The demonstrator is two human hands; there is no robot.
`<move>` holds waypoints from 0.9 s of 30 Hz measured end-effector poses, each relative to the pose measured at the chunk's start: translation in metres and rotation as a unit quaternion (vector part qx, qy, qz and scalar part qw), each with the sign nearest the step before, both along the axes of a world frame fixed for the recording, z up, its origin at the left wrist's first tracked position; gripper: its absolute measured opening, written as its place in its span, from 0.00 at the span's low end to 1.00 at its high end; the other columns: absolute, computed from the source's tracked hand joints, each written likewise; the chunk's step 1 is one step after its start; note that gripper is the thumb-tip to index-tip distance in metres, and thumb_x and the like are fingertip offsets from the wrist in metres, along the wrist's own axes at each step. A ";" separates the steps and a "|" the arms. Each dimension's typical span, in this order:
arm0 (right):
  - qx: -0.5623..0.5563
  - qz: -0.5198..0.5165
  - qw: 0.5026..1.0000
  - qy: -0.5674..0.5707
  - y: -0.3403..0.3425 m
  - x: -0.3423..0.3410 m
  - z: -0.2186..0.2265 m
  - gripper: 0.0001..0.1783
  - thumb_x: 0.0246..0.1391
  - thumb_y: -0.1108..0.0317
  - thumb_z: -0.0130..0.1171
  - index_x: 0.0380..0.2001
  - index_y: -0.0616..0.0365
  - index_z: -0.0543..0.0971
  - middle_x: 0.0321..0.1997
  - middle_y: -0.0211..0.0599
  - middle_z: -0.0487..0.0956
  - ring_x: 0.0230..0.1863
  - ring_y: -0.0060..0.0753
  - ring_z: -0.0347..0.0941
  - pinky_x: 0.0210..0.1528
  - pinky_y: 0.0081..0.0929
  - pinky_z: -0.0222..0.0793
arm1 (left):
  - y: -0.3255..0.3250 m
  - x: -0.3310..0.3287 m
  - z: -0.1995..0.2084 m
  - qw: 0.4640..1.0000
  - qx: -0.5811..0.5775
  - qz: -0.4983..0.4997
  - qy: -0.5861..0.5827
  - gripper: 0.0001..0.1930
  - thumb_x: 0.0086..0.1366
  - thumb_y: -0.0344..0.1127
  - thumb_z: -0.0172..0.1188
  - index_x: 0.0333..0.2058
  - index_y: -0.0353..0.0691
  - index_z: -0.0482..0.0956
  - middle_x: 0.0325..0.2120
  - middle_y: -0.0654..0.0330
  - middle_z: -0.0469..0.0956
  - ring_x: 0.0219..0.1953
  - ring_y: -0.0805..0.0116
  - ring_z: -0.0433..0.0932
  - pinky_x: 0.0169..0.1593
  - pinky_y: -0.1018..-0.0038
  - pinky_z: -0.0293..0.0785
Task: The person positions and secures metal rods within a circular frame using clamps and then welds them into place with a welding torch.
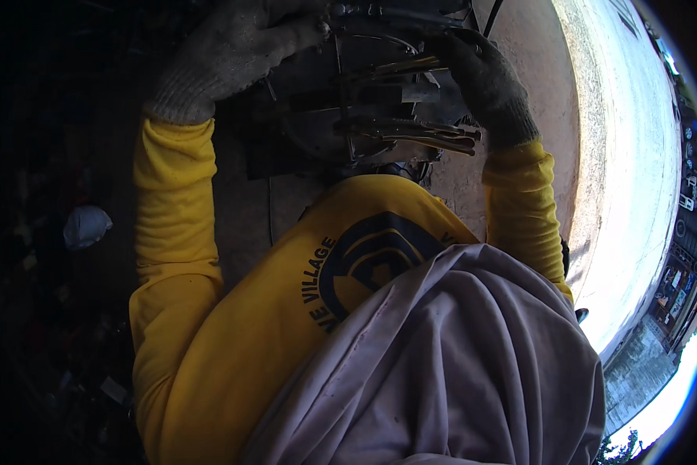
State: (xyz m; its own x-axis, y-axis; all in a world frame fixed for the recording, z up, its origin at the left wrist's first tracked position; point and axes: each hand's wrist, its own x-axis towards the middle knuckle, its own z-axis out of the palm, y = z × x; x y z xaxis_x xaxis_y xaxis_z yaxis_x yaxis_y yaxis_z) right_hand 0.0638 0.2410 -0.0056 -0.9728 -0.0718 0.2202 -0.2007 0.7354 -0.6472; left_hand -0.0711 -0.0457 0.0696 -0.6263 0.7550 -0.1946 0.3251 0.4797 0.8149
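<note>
Both of my hands wear grey knitted work gloves. My left hand (236,58) reaches in at the upper left, its thumb stretched toward a dark metal bar (379,11) along the top edge. Its fingers are apart from the thumb and partly cut off by the frame. My right hand (488,85) is at the bar's right end, fingers curled; what they close on is too dark to make out. Between my hands, locking pliers (410,132) sit on a dark round metal frame (310,128). A second pair of locking pliers (395,68) lies farther up, nearer the bar.
A pale bag-like thing (87,226) lies on the shadowed floor at left. A black cable (270,213) hangs below the frame. Brown floor (538,46) meets a brightly sunlit strip (627,170) at right. A mauve cloth (457,356) drapes over my yellow shirt.
</note>
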 end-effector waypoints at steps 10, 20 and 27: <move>-0.182 -0.127 0.964 -0.147 -0.009 0.003 0.014 0.31 0.63 0.41 0.54 0.54 0.56 0.80 0.47 0.37 0.81 0.46 0.31 0.73 0.51 0.28 0.67 | -0.030 0.059 -0.100 0.980 0.055 0.131 0.142 0.11 0.68 0.43 0.62 0.40 0.43 0.86 0.28 0.62 0.83 0.27 0.69 0.81 0.33 0.73 0.77; -0.206 -0.132 0.956 -0.162 -0.014 0.003 0.017 0.36 0.61 0.37 0.55 0.56 0.58 0.79 0.54 0.43 0.82 0.58 0.40 0.76 0.62 0.35 0.66 | -0.011 0.072 -0.105 0.898 -0.042 0.015 0.438 0.09 0.65 0.34 0.62 0.42 0.43 0.85 0.46 0.61 0.82 0.44 0.62 0.83 0.43 0.69 0.82; -0.239 -0.118 0.947 -0.181 -0.008 0.002 0.012 0.36 0.60 0.37 0.54 0.57 0.57 0.79 0.56 0.42 0.81 0.60 0.39 0.74 0.63 0.34 0.65 | -0.020 0.074 -0.105 0.948 -0.002 0.030 0.317 0.19 0.61 0.31 0.65 0.52 0.42 0.80 0.48 0.55 0.81 0.47 0.56 0.82 0.48 0.65 0.81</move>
